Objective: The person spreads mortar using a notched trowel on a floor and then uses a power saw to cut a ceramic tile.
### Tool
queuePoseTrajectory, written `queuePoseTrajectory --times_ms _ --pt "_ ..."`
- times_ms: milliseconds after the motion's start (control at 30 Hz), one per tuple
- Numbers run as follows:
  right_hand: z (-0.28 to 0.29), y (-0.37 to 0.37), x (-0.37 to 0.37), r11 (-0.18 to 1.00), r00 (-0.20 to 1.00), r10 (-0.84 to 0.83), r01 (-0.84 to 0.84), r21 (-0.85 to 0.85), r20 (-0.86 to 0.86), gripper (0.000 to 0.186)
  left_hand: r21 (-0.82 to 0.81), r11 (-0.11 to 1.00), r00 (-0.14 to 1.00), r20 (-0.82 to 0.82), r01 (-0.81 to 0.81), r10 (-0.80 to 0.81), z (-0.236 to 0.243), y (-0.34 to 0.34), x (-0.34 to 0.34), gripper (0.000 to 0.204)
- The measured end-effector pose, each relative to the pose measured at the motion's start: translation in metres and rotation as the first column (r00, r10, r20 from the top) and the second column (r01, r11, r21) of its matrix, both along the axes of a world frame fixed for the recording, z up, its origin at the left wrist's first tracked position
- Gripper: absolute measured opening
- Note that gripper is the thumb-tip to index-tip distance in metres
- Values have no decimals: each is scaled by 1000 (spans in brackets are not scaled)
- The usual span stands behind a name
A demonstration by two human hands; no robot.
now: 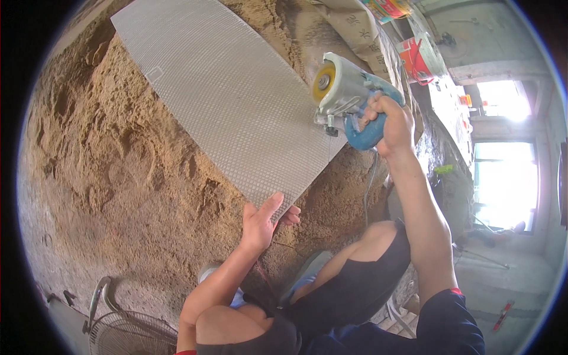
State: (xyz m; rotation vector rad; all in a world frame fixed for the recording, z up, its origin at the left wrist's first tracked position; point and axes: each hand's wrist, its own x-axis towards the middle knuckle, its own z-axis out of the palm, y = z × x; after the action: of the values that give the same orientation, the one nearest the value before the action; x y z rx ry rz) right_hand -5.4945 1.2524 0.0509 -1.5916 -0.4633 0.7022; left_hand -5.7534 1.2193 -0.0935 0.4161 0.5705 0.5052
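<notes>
A long grey tile [219, 89], its grid-textured back facing up, lies slanted over a heap of sand. My left hand [266, 222] grips its near corner, thumb on top and fingers beneath. In my right hand [391, 121] is a blue handheld tile cutter [370, 133], my fingers wrapped round its handle. The cutter is tipped so that its silver guard and yellow disc [323, 81] face the tile. It is over the tile's right edge; I cannot tell whether it touches. A thin cord [370, 183] hangs from it.
Brown sand [118, 148] spreads under and left of the tile. A paper sack [349, 29] lies at the far side, near a red and white bucket [417, 59]. A fan [133, 334] stands at the lower left. My knees are close below the tile. Bright windows [503, 183] are on the right.
</notes>
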Motion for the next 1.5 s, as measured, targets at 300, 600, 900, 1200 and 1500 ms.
queuePoseTrajectory --times_ms 300,600,900,1200,1500 --pt "3 -2 -3 1000 1000 17 -17 -7 2 13 -24 1000 1000 -19 15 -15 -3 -1 -1 36" --pt "8 -3 -7 998 999 32 -32 -53 -16 16 -48 999 1000 1 7 -7 -5 -1 1 35" --pt "8 -5 -10 999 999 29 -30 -26 -21 11 -40 999 1000 9 3 -2 -6 -1 0 36" --pt "10 -10 -14 999 999 30 -32 -41 -34 11 -26 1000 1000 3 7 -7 -5 -2 -1 37" --pt "11 -14 -16 998 999 29 -31 -56 -32 10 -38 999 1000 19 -14 15 -5 -2 1 37"
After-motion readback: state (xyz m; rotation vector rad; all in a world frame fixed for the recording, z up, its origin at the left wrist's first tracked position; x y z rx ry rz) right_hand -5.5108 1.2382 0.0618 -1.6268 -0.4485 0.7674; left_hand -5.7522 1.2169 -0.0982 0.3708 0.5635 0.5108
